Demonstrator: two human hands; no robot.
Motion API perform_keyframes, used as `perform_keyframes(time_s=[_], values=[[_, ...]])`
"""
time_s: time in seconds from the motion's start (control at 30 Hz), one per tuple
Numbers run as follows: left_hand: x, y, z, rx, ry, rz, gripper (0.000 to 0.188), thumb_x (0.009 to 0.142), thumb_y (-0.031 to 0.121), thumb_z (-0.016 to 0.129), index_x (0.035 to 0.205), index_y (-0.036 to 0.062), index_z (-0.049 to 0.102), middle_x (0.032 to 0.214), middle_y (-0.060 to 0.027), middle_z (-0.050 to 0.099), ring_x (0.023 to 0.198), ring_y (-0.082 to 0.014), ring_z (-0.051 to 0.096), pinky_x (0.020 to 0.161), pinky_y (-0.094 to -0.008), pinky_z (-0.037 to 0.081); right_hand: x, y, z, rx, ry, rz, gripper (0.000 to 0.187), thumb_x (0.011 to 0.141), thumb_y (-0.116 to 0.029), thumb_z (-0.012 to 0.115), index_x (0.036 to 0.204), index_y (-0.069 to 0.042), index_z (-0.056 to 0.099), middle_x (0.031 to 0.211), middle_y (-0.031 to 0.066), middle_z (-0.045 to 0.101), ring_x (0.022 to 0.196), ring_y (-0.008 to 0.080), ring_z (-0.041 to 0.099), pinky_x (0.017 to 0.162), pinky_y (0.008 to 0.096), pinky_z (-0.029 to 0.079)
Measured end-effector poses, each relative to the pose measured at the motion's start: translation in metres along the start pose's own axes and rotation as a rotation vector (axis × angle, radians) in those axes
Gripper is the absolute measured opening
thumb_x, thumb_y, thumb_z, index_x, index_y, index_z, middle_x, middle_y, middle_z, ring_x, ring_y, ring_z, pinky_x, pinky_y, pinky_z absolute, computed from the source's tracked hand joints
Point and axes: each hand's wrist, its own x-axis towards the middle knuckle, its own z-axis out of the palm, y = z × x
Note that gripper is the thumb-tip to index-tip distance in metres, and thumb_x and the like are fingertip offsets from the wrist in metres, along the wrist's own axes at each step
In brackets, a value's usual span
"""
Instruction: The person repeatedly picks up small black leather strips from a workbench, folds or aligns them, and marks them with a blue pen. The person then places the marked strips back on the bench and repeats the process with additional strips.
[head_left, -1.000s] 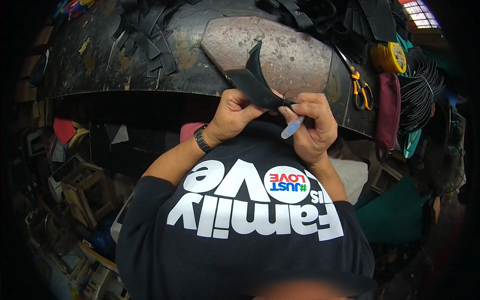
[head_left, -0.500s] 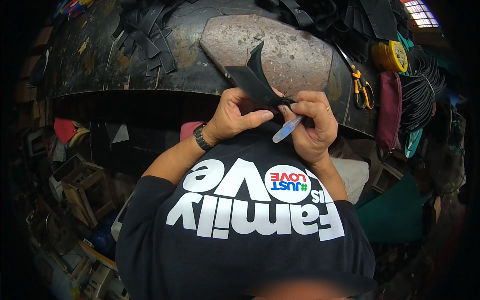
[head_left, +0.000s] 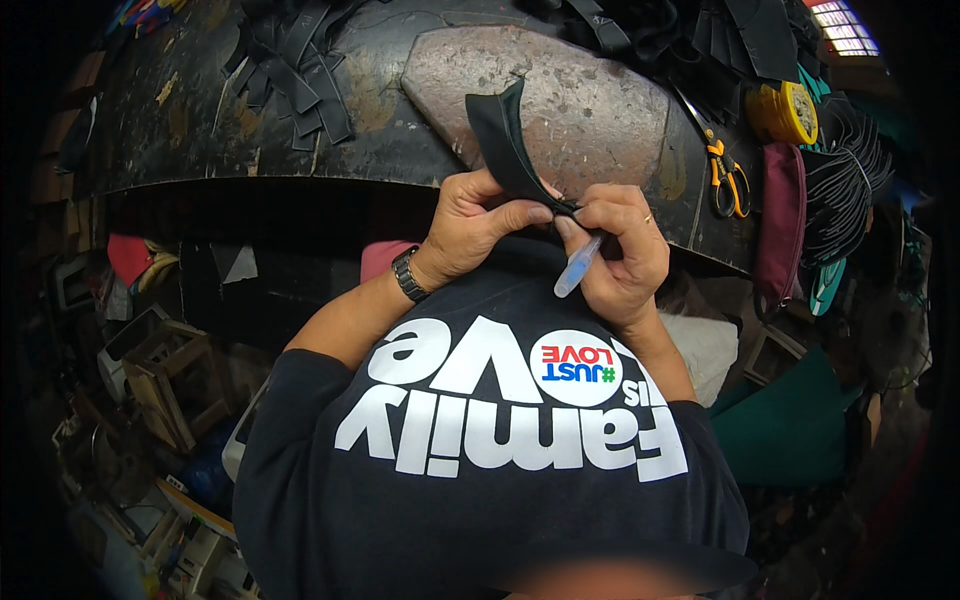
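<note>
The black leather piece (head_left: 505,140) stands up in a curved, pointed shape above the near edge of the counter (head_left: 180,120), in front of a flat pinkish stone slab (head_left: 590,95). Its lower end is pinched in the grip of the left hand (head_left: 475,230), thumb pressed against forefinger. The right hand (head_left: 620,255) meets the same lower end, its fingers closed on the leather and around a small pale tube-like tool (head_left: 577,265) that slants down from the fist. A dark wristwatch (head_left: 407,275) sits on the left wrist. Further out on the counter lie black strips (head_left: 300,70) at the left, orange-handled scissors (head_left: 728,175) at the right, a yellow tape roll (head_left: 785,110) and a maroon pouch (head_left: 783,230).
</note>
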Motion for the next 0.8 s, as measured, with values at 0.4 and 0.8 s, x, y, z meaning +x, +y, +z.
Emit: perform_keyframes(time_s=[0.4,0.8], values=[[-0.002,0.004,-0.003,0.082,0.018,-0.003,0.022,0.085,0.005,0.068,0.107,0.0009,0.066,0.097,-0.0067,0.07,0.089,-0.01,0.064,0.083,-0.0258,0.052,-0.004,0.003,0.005,0.006,-0.032,-0.009,0.022,0.072,0.01,0.073,0.086,0.0,0.06,0.088,0.0122,0.061,0.066,0.0129,0.056,0.055,0.0224,0.044],[-0.003,0.008,0.005,0.092,0.082,0.011,0.016,0.084,0.008,0.065,0.099,0.0022,0.062,0.094,-0.003,0.062,0.083,-0.0076,0.057,0.078,-0.0239,0.047,-0.004,0.005,0.011,0.02,-0.063,-0.022,0.022,0.07,0.008,0.075,0.085,0.0,0.06,0.087,0.0127,0.061,0.067,0.0178,0.06,0.056,0.0251,0.047]])
